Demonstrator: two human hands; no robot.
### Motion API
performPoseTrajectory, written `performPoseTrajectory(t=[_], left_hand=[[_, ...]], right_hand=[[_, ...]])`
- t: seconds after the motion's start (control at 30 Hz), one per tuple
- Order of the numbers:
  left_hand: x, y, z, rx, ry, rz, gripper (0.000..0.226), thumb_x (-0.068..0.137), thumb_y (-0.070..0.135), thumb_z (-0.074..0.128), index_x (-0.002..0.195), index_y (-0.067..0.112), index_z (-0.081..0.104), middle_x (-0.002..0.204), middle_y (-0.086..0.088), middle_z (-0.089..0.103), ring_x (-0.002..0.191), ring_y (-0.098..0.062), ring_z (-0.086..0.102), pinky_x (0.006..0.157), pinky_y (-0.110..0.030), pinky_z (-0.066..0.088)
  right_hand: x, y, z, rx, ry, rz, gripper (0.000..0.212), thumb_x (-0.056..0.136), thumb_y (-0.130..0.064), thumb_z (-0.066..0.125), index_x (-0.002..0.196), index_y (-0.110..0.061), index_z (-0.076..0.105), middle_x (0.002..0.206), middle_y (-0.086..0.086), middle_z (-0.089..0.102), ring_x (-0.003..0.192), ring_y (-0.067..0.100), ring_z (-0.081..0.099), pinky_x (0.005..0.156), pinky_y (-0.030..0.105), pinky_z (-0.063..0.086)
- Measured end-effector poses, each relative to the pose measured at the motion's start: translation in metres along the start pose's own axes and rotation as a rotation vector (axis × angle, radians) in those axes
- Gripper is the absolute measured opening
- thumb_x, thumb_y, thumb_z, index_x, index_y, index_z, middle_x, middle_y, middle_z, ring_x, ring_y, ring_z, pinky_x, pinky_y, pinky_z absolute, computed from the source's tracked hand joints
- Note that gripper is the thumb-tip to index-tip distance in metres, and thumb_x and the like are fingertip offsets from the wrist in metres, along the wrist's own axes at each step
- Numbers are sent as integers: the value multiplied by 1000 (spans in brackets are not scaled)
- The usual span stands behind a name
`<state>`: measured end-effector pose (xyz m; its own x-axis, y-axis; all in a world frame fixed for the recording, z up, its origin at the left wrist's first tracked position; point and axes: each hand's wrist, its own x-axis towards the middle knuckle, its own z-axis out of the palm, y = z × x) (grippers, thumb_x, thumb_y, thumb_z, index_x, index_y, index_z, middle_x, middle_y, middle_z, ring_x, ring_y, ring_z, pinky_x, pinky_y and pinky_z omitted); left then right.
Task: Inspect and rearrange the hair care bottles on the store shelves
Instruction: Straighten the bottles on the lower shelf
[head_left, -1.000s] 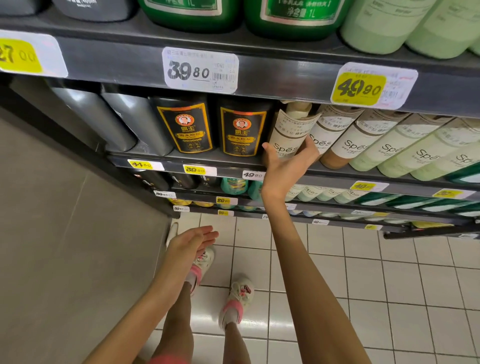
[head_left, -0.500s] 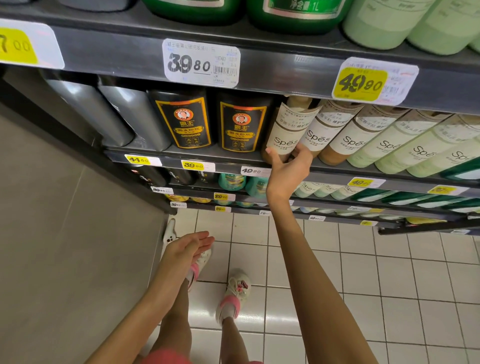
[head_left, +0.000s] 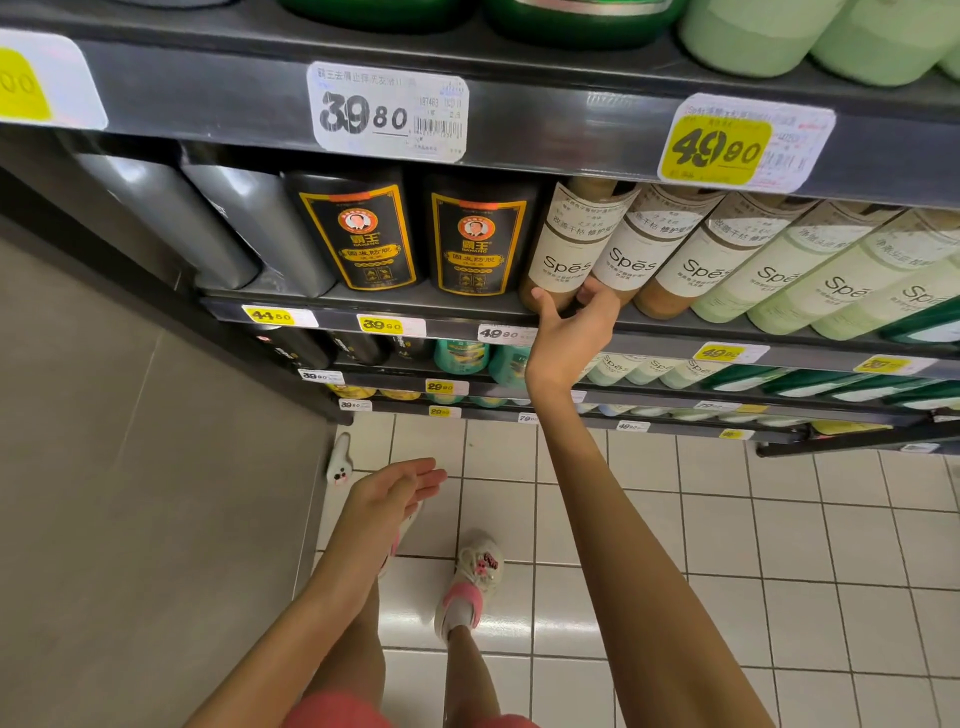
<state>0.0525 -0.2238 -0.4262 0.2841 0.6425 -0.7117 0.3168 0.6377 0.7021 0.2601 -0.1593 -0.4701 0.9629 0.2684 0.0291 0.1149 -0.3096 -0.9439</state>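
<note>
Amber bottle (head_left: 563, 249): leftmost of the Spes row, standing on the second shelf (head_left: 363, 301) beside the black bottles (head_left: 480, 239).
Right hand (head_left: 569, 338): has slid down from the label to the base, thumb and fingers now clasping the bottom.
Left hand (head_left: 395, 488): loose, palm up, holding nothing, low over the floor.
Meaning: I judge the bottle seated; nudging it straight comes next.

Looking down and forward from head height, close against the shelves (head_left: 519, 322), wide-angle, floor (head_left: 779, 545) below.
</note>
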Motion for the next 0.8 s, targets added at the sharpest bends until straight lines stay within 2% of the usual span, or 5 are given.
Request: performPoseTrajectory(t=[0.17, 0.4, 0.5, 0.63, 0.8], left_hand=[[3, -4, -2, 28, 11, -14, 30, 98, 1, 33, 114, 2, 57, 111, -10, 64, 106, -25, 59, 105, -37, 38], [-1, 3, 10, 13, -40, 7, 30, 97, 1, 33, 116, 3, 56, 107, -7, 64, 102, -19, 58, 97, -26, 39], [-6, 7, 17, 34, -68, 36, 29, 97, 2, 34, 114, 7, 57, 105, -5, 64, 100, -16, 59, 92, -23, 43], [-12, 7, 22, 32, -71, 56, 28, 97, 2, 35, 109, 10, 59, 100, -3, 66, 97, -15, 60, 89, -23, 43], [-16, 1, 22, 18, -73, 56, 29, 98, 4, 34, 106, 14, 60, 95, 3, 68, 95, -10, 62, 88, -21, 43]], right_hand=[[1, -3, 3, -24, 8, -14, 46, 72, -7, 79, 110, 3, 56, 107, 15, 58, 100, 23, 56, 87, 23, 44], [4, -11, -9, -36, -42, -5, 41, 77, -8, 76, 110, 6, 56, 107, 18, 58, 96, 21, 53, 88, 28, 46], [9, -21, -36, -20, 2, -129, 40, 80, -8, 73, 112, 8, 55, 105, 19, 56, 98, 25, 54, 88, 19, 43], [31, -49, -68, -42, -9, -334, 51, 81, -6, 71, 122, 9, 45, 117, 21, 48, 113, 29, 49, 102, 31, 39], [58, -70, -82, -190, -89, -482, 54, 82, -15, 71, 121, 13, 46, 123, 27, 49, 118, 36, 45, 102, 27, 30]])
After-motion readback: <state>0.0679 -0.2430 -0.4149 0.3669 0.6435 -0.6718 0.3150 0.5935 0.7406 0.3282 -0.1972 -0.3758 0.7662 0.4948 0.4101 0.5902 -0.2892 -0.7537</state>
